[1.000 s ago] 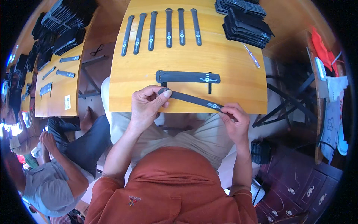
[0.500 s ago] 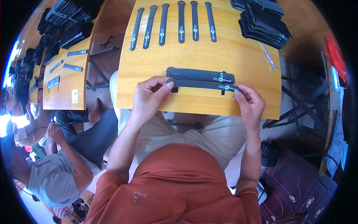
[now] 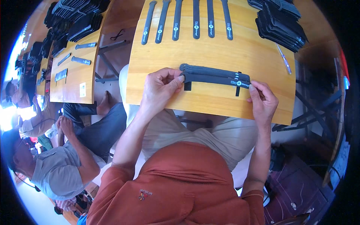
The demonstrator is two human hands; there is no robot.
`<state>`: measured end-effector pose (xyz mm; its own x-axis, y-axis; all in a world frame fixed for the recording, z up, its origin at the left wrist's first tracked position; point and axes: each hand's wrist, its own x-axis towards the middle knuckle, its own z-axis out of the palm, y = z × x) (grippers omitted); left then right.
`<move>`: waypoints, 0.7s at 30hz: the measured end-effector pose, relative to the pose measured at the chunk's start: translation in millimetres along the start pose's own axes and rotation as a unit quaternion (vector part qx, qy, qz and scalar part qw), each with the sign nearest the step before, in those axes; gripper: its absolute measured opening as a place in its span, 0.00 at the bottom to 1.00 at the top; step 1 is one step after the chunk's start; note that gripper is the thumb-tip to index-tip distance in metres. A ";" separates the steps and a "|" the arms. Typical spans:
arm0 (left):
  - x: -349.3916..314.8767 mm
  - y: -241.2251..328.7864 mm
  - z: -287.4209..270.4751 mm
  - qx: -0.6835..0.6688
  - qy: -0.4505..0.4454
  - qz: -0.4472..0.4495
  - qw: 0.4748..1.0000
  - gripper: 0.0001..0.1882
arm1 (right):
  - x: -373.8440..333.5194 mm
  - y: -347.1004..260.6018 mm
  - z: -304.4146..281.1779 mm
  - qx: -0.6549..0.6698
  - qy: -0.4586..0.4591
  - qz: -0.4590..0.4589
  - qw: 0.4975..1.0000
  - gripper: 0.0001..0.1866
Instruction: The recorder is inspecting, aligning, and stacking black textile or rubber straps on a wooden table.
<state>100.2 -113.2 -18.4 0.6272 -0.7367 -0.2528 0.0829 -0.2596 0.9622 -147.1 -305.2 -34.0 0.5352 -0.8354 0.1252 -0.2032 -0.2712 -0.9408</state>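
A dark grey strap (image 3: pixel 213 80) with a rounded end and a pale printed mark is stretched level between my two hands. My left hand (image 3: pixel 163 88) pinches its rounded left end between thumb and fingers. At the other end, my right hand (image 3: pixel 264 102) grips the tip near the mark. Just behind the held strap, overlapped by it, lies a neat pile of similar straps (image 3: pixel 210 70). Two narrow black strips show under the pile, one black strip (image 3: pixel 188 86) by my left fingers and another black strip (image 3: pixel 237 91) nearer my right.
Several single straps, one being a grey strap (image 3: pixel 196 20), lie in a row along the far side of the wooden table (image 3: pixel 161 56). Folded black stacks (image 3: pixel 279 28) and a pen (image 3: pixel 284 59) are at the right. A seated person (image 3: pixel 63 165) works beside another table (image 3: pixel 73 84) at left.
The held strap has come down and back against the pile, narrowing the gap between them. Both hands keep their grip. The whole view has shifted, with the table now further right.
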 end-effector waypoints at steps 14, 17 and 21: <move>5.2 -0.3 -1.1 0.064 0.030 -0.018 0.997 0.07 | 8.6 -2.1 2.3 -0.079 -0.024 -0.027 0.996 0.07; 6.4 0.5 -1.3 0.068 0.026 -0.026 0.997 0.07 | 9.2 -3.2 2.7 -0.069 -0.023 -0.001 0.997 0.07; 7.7 -1.5 -1.0 0.062 0.029 -0.038 0.997 0.07 | 10.4 -2.0 2.5 -0.094 -0.028 -0.019 0.995 0.06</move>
<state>105.7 -117.9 -21.8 0.6665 -0.6758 -0.3146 0.0372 -0.3913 0.9195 -139.1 -312.1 -31.7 0.5897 -0.7958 0.1377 -0.3279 -0.3917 -0.8597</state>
